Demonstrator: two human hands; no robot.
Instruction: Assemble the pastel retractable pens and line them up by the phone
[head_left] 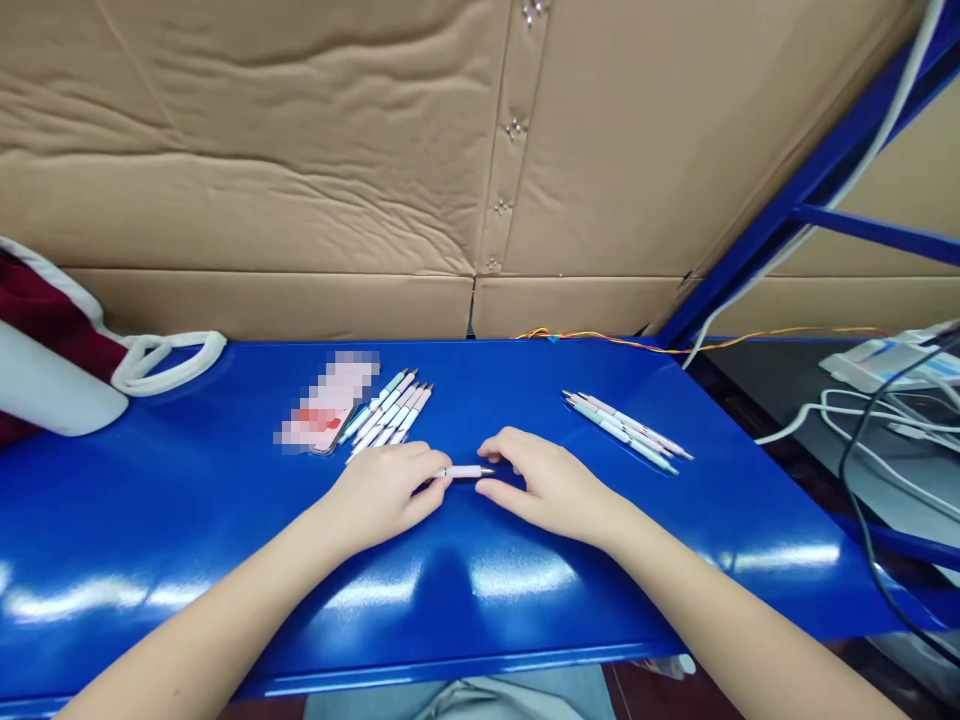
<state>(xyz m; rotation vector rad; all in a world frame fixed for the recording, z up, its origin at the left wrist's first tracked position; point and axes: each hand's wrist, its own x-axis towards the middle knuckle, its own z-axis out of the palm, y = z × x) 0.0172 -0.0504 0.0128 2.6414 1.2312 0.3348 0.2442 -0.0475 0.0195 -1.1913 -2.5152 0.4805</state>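
Near the middle of the blue table, my left hand (394,490) pinches a pale pink pen (466,472) between thumb and fingers, its tip pointing right. My right hand (551,485) is beside that tip, thumb and fingers apart with a gap between them; contact with the pen cannot be made out. Just beyond my left hand lies a row of several pastel pens (394,405), partly hidden by the hand. Another small group of pink and mint pens (626,430) rests to the right, past my right hand.
A pink, partly blurred flat object (330,405) lies left of the pens. At the far left are a dark red bag (45,300) with white handles and a white cylinder (56,385). Cardboard (300,150) stands behind the blue table (187,470). White cables (877,450) clutter the right side.
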